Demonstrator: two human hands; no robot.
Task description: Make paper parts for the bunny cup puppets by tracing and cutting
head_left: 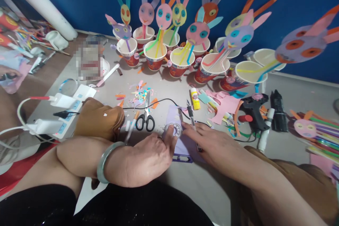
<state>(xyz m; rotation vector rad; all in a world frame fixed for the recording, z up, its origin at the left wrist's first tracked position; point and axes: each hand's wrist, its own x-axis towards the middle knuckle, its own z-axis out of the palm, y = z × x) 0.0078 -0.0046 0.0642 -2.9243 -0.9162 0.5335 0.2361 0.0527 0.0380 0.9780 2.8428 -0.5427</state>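
Observation:
A purple stencil ruler (182, 158) with a round pale dial (177, 133) lies on purple paper (185, 146) in front of me. My left hand (152, 155), wearing a bangle (103, 162), presses fingertips on the dial, its other fingers curled. To the right, my right hand (209, 143) rests low over the paper, its index finger reaching toward the dial. A clear pen (191, 116) passes between those fingers, tip pointing away from me. Black-handled scissors (145, 122) lie left of the dial. Beyond the pen stands a yellow glue stick (195, 99).
Paper cups (156, 56) with rabbit-faced puppets line the blue wall. Paper scraps (144, 93) lie mid-table. A glue gun (254, 109) and pink paper (225, 106) are at right. A power strip (76, 102) with plugged cords sits at left. A black cord crosses the table.

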